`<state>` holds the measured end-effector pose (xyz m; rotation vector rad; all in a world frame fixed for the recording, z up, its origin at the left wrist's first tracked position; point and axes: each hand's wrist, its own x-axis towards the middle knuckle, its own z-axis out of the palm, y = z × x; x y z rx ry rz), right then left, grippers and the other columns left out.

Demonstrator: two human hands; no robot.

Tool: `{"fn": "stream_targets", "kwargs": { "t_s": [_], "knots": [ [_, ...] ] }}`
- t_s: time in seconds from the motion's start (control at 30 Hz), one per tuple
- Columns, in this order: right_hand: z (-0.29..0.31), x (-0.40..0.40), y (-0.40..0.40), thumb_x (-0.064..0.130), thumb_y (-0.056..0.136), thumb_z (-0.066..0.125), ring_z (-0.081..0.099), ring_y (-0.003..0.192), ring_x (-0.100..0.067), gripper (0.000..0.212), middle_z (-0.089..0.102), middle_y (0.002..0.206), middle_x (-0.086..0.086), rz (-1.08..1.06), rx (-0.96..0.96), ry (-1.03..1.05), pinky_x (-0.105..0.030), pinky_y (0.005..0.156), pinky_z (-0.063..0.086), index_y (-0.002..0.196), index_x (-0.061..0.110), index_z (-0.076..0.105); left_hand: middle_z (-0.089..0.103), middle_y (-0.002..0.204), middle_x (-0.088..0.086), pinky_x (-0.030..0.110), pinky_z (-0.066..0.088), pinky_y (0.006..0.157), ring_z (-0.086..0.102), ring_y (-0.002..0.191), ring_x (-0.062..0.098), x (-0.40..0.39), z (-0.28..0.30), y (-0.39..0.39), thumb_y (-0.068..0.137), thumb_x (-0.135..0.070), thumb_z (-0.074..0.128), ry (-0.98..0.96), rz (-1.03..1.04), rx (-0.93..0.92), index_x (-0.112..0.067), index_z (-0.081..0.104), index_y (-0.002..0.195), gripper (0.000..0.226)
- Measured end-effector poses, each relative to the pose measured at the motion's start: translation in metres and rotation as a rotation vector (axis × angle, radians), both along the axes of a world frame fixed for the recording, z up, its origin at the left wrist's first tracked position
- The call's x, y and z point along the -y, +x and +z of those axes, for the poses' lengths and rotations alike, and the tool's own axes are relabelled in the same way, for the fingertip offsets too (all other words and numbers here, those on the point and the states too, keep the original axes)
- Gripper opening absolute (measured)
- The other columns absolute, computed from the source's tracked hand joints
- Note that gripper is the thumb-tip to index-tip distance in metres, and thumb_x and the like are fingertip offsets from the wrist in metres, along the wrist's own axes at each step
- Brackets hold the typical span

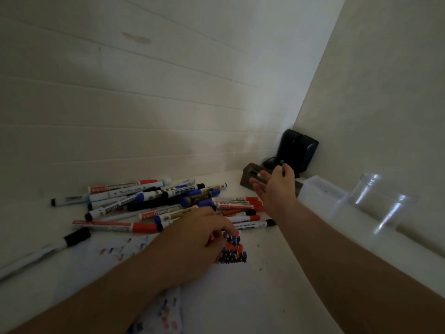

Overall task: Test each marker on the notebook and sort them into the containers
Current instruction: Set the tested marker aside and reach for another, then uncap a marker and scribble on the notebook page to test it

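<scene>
A heap of whiteboard markers (154,201) with red, blue and black caps lies on the white table by the back wall. In front of it is the notebook (236,285), its white page covered with red, blue and black test strokes (232,250). My left hand (192,239) reaches over the page, its fingertips bent down at the near edge of the heap beside the red markers; what they hold is hidden. My right hand (274,184) hovers with its fingers spread over a brown box (248,175). A white marker end (258,175) shows in the box's slot.
A translucent white tub (320,196) and a clear plastic jar (378,201) stand along the right wall. A black speaker (298,150) with a cable sits in the corner behind the brown box. One black-capped marker (60,244) lies apart at the left.
</scene>
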<state>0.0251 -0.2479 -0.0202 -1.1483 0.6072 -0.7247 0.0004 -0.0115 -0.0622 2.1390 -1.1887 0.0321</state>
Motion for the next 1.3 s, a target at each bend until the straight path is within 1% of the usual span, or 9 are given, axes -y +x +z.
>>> {"fn": "stream_targets", "kwargs": {
  "t_s": [0.13, 0.3, 0.4, 0.63, 0.73, 0.87, 0.93, 1.1, 1.3],
  "knots": [
    [-0.001, 0.004, -0.017, 0.015, 0.105, 0.052, 0.061, 0.076, -0.016, 0.03, 0.067, 0.106, -0.008, 0.049, -0.194, -0.383, -0.028, 0.065, 0.053, 0.133, 0.024, 0.057, 0.044, 0.102, -0.026, 0.021, 0.045, 0.088, 0.048, 0.091, -0.002, 0.0, 0.0, 0.002, 0.101, -0.031, 0.057, -0.046, 0.125, -0.001, -0.047, 0.062, 0.113, 0.02],
    [-0.004, -0.004, -0.066, 0.037, 0.093, 0.072, 0.064, 0.084, -0.003, 0.007, 0.068, 0.09, 0.013, 0.495, -0.538, -1.164, -0.022, 0.075, 0.051, 0.088, 0.034, 0.069, 0.049, 0.099, -0.021, 0.013, 0.038, 0.074, 0.05, 0.086, -0.001, 0.0, -0.001, 0.005, 0.098, -0.029, 0.062, -0.04, 0.208, -0.017, -0.047, 0.06, 0.112, 0.022],
    [-0.011, 0.004, -0.077, 0.044, 0.086, 0.078, 0.056, 0.097, -0.003, 0.014, 0.06, 0.105, 0.019, 0.598, -0.75, -1.448, -0.026, 0.087, 0.05, 0.093, 0.039, 0.066, 0.051, 0.096, -0.02, 0.012, 0.037, 0.069, 0.051, 0.083, 0.0, 0.001, -0.002, 0.005, 0.097, -0.028, 0.063, -0.014, 0.221, 0.0, -0.046, 0.06, 0.11, 0.023],
    [0.002, 0.021, -0.089, 0.031, 0.096, 0.069, 0.053, 0.093, -0.003, 0.022, 0.058, 0.106, 0.019, 0.689, -0.812, -1.579, -0.023, 0.081, 0.044, 0.111, 0.047, 0.065, 0.055, 0.093, -0.022, 0.012, 0.039, 0.069, 0.052, 0.091, -0.004, -0.001, -0.002, 0.002, 0.096, -0.027, 0.066, 0.0, 0.225, 0.018, -0.047, 0.062, 0.105, 0.022],
    [0.013, 0.02, -0.102, 0.022, 0.104, 0.056, 0.057, 0.077, -0.004, 0.021, 0.065, 0.096, 0.012, 0.602, -0.491, -1.32, -0.018, 0.068, 0.044, 0.111, 0.039, 0.064, 0.057, 0.092, -0.021, 0.01, 0.037, 0.066, 0.054, 0.091, -0.003, -0.002, -0.001, 0.002, 0.097, -0.038, 0.063, -0.036, 0.207, 0.054, -0.047, 0.064, 0.108, 0.014],
    [0.007, -0.016, -0.105, 0.003, 0.101, 0.054, 0.062, 0.066, -0.016, 0.01, 0.069, 0.086, -0.012, 0.856, 0.027, -0.329, -0.022, 0.058, 0.053, 0.106, 0.007, 0.062, 0.058, 0.1, -0.026, 0.012, 0.038, 0.069, 0.054, 0.096, -0.004, -0.001, 0.004, -0.005, 0.098, -0.061, 0.042, -0.047, 0.11, 0.068, -0.049, 0.056, 0.127, 0.035],
    [-0.01, -0.04, -0.098, -0.006, 0.095, 0.059, 0.069, 0.072, -0.024, 0.012, 0.067, 0.087, -0.02, 0.886, 0.086, -0.121, -0.027, 0.061, 0.06, 0.096, 0.006, 0.056, 0.058, 0.105, -0.03, 0.011, 0.038, 0.072, 0.055, 0.098, -0.005, 0.0, 0.006, -0.006, 0.1, -0.061, 0.042, -0.027, 0.052, 0.099, -0.049, 0.053, 0.133, 0.037],
    [-0.034, -0.062, -0.084, 0.008, 0.079, 0.077, 0.062, 0.079, -0.036, 0.021, 0.064, 0.081, -0.023, 0.724, 0.118, -0.255, -0.047, 0.073, 0.055, 0.074, 0.017, 0.059, 0.055, 0.094, -0.026, 0.014, 0.037, 0.069, 0.053, 0.09, -0.007, 0.0, 0.0, -0.004, 0.104, -0.048, 0.037, 0.016, 0.073, 0.155, -0.037, 0.054, 0.114, 0.023],
    [-0.032, -0.059, -0.087, 0.02, 0.087, 0.075, 0.051, 0.053, -0.021, 0.028, 0.057, 0.068, -0.019, 0.743, 0.119, -0.38, -0.021, 0.046, 0.041, 0.069, 0.016, 0.053, 0.055, 0.083, -0.02, 0.014, 0.037, 0.066, 0.053, 0.081, -0.001, -0.003, 0.003, -0.004, 0.105, -0.043, 0.036, 0.078, 0.017, 0.153, -0.04, 0.049, 0.124, 0.023]
  ]
}}
